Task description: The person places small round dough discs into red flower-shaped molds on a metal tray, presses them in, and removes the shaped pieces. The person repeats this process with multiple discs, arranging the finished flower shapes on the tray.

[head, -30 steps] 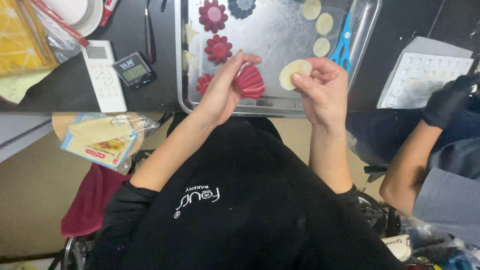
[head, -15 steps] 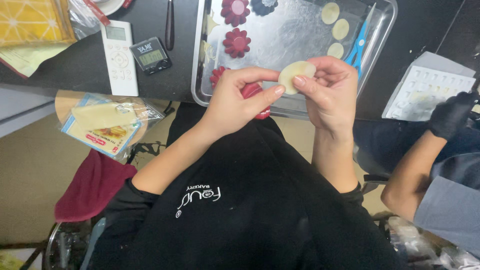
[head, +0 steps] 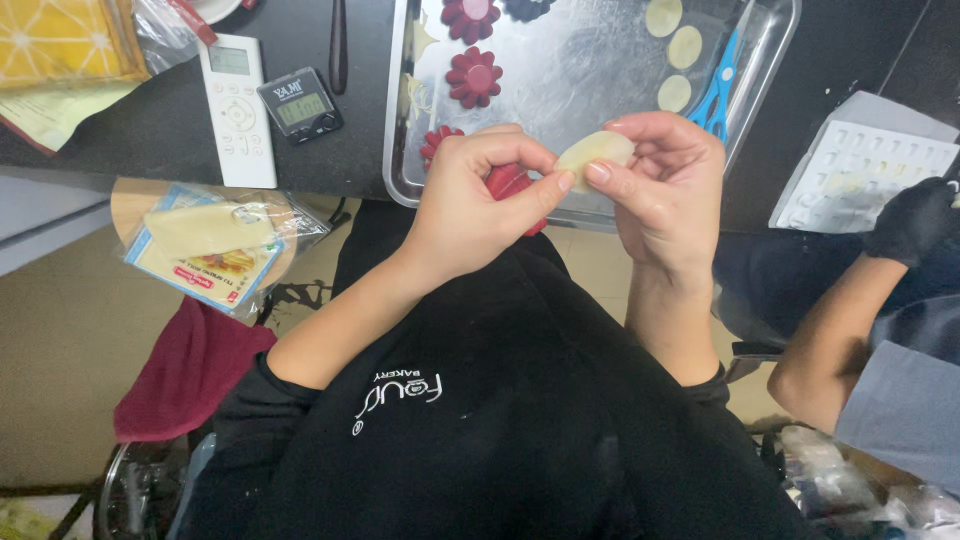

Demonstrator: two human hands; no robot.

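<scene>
**Both hands pinch a pale dough disc over the tray's near edge**

Nearest the camera, above a black apron, the left hand [head: 470,205] is curled almost closed, thumb and forefinger pinching the left edge of a pale dough disc [head: 594,149]. A red fluted mould [head: 507,184] sits tucked in the same palm, mostly hidden behind the fingers. The right hand [head: 665,185] is half closed, its fingertips cupped around the disc's right side and underside, so the disc hangs between the two hands, just over the near rim of a metal tray [head: 400,150].

On the tray beyond lie more red fluted moulds [head: 474,76], three loose dough rounds [head: 684,47] in a row towards the far right, and blue scissors [head: 718,88] just beside them. The hands cover the middle of the tray's near edge.

Left of the tray on the dark counter lie a small black digital timer [head: 300,104] and a white remote control [head: 237,108]. Lower left, on a round wooden stool, rests a clear bag holding a flat blue and yellow packet [head: 210,250]; a dark red cloth [head: 185,370] hangs below it. At far right, another person's black-gloved hand [head: 910,220] rests by a white moulded tray [head: 850,170].
</scene>
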